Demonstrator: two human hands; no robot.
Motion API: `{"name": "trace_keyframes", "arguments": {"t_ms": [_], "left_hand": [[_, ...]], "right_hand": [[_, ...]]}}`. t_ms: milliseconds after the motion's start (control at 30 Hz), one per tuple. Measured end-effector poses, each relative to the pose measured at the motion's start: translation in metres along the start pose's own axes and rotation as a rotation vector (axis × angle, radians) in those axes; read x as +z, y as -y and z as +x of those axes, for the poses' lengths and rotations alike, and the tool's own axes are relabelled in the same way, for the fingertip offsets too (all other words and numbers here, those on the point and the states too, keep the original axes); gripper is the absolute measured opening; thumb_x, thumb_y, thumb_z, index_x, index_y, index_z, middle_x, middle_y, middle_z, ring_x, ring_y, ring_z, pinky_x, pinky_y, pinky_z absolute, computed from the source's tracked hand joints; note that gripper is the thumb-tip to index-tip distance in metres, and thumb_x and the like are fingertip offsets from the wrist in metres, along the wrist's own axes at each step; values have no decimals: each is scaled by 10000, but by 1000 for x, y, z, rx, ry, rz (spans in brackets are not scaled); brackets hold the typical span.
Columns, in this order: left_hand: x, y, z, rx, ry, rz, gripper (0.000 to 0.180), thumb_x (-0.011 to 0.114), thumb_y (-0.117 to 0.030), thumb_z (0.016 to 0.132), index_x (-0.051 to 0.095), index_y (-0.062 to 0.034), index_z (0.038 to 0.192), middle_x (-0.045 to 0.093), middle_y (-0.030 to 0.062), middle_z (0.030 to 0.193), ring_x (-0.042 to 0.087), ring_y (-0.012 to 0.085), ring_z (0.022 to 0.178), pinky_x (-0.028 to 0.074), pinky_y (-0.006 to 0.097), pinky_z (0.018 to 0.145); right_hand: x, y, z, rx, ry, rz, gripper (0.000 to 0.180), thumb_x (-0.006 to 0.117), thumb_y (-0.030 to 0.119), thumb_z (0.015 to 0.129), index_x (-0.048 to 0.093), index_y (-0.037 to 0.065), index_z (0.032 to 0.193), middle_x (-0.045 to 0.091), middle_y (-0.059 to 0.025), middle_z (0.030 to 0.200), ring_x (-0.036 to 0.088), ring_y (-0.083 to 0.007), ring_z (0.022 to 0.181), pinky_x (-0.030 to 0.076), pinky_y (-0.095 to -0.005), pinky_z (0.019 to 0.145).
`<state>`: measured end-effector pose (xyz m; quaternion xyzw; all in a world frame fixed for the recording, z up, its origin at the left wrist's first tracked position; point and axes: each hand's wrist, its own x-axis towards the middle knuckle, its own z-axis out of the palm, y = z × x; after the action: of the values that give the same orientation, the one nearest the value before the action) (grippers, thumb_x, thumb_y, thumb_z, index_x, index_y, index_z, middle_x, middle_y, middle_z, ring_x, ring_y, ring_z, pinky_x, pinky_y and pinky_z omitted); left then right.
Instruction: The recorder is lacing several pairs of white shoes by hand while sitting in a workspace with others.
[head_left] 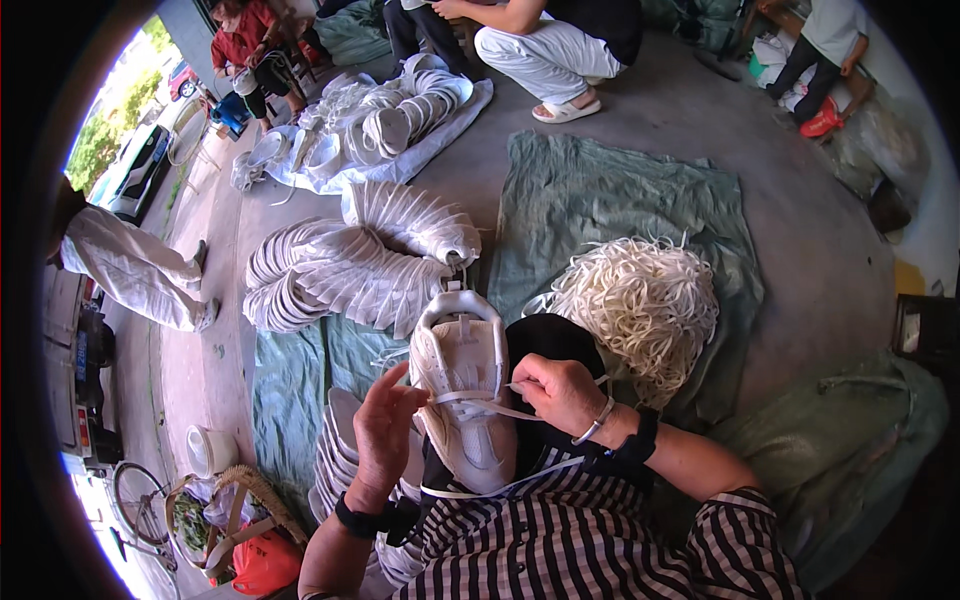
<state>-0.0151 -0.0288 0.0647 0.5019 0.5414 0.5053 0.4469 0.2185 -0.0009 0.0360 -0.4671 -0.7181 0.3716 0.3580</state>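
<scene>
A white sneaker [462, 390] rests on my lap, toe toward me and heel away. My left hand [385, 428] grips its left side and pinches one end of a white shoelace [478, 400] that crosses the eyelets. My right hand [560, 392] pinches the lace's other end at the shoe's right side. A loose length of lace trails below the toe across my striped shirt.
A heap of loose white laces [640, 300] lies on a green tarp [600, 200] to my right. Rows of white sneakers [350, 270] lie ahead, and more are stacked at my left knee [335, 460]. Other people sit and stand around. A woven basket [240, 510] stands at lower left.
</scene>
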Motion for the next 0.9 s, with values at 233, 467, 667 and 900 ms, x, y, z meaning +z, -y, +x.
{"name": "trace_keyframes", "arguments": {"t_ms": [233, 467, 667, 900], "left_hand": [[-15, 0, -6, -404, 272, 53, 130, 585, -117, 889, 593, 11, 912, 627, 43, 816, 574, 89, 769, 472, 237, 722], [-15, 14, -5, -210, 278, 114, 156, 620, -135, 867, 612, 19, 845, 626, 36, 781, 559, 75, 743, 452, 218, 698], [-11, 15, -3, -219, 223, 15, 151, 606, -127, 876, 607, 21, 848, 628, 32, 775, 546, 65, 717, 446, 204, 676], [-6, 18, -4, -223, 197, -123, 168, 596, -154, 888, 606, 9, 847, 630, 19, 785, 540, 55, 721, 442, 200, 681]], "right_hand": [[5, 2, -6, -367, 39, -325, 51, 589, 22, 792, 554, 42, 824, 612, -94, 690, 621, -258, 602, 482, -316, 504], [12, 1, 0, -163, -30, -12, 38, 590, 21, 826, 561, 0, 812, 597, -80, 605, 606, -139, 514, 458, -265, 443], [3, 11, 9, 234, 200, 229, 49, 574, 18, 791, 552, 24, 834, 612, -133, 656, 634, -256, 587, 474, -315, 506], [1, 4, 7, 145, 222, 231, 51, 548, 15, 803, 548, 13, 854, 612, -95, 627, 606, -167, 488, 465, -291, 471]]}}
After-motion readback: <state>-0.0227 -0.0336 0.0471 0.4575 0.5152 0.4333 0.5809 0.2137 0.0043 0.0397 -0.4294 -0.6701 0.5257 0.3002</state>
